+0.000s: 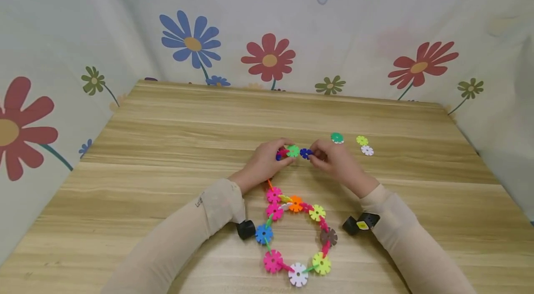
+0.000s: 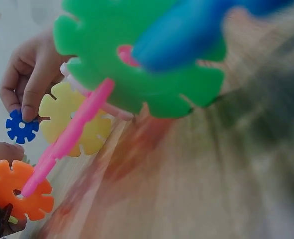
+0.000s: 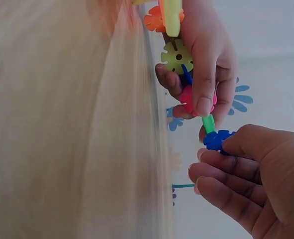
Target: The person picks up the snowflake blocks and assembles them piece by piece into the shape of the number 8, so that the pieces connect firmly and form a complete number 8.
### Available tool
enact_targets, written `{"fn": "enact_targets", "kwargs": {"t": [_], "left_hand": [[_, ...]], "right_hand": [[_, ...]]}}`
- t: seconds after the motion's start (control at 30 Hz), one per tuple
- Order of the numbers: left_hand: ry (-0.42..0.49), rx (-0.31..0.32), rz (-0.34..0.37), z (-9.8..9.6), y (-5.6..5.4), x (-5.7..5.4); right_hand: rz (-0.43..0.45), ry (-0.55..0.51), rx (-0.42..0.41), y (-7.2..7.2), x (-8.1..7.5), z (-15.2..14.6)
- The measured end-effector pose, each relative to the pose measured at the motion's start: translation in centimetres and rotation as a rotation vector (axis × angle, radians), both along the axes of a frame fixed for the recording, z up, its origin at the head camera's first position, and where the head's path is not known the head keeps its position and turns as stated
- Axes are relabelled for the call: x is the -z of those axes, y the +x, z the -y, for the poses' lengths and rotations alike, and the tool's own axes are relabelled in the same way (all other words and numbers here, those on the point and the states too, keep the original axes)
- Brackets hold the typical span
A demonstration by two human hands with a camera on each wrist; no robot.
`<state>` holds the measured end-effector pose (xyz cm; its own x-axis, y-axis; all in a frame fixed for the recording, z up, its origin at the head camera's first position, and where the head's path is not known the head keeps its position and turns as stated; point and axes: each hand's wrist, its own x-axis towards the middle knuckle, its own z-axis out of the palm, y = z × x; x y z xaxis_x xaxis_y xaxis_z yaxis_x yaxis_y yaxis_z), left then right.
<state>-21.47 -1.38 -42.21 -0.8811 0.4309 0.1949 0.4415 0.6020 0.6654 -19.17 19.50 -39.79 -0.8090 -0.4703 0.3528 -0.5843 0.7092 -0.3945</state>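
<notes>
In the head view my left hand (image 1: pixel 263 160) grips the end of a chain of notched plastic discs, with a pink disc (image 1: pixel 283 152) at its fingers. A light green disc (image 1: pixel 293 150) sticks out beyond them. My right hand (image 1: pixel 339 160) pinches a dark blue disc (image 1: pixel 306 153) between thumb and forefinger, close beside the green one. The right wrist view shows that blue disc (image 3: pixel 217 140) right at the edge of the green disc (image 3: pixel 209 123), below the left thumb. From there the chain runs under the left wrist to a ring of linked discs (image 1: pixel 273 261) on the table.
Loose on the wooden table (image 1: pixel 208 122), past my right hand, lie a teal disc (image 1: pixel 337 137), a yellow disc (image 1: pixel 362 140) and a white disc (image 1: pixel 367 150). A flower-printed cloth (image 1: pixel 354 29) hangs behind and at the sides. Black wrist cameras (image 1: pixel 246 229) sit near the ring.
</notes>
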Motion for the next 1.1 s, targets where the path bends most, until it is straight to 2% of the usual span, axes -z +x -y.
{"fn": "enact_targets", "kwargs": {"t": [0.13,0.43,0.8,1.1], "left_hand": [[0.000,-0.003,-0.006,0.03,0.06,0.02],[-0.012,-0.015,0.000,0.04,0.08,-0.07],[-0.022,-0.027,0.021,-0.13,0.25,-0.35],[0.008,-0.006,0.010,-0.19,0.31,-0.17]], "right_hand": [[-0.038,0.025,-0.011,0.11,0.03,0.29],[-0.064,0.037,-0.056,0.21,0.17,0.63],[-0.059,0.049,-0.042,0.36,0.26,0.58],[-0.071,0.037,-0.024,0.42,0.44,0.89]]}}
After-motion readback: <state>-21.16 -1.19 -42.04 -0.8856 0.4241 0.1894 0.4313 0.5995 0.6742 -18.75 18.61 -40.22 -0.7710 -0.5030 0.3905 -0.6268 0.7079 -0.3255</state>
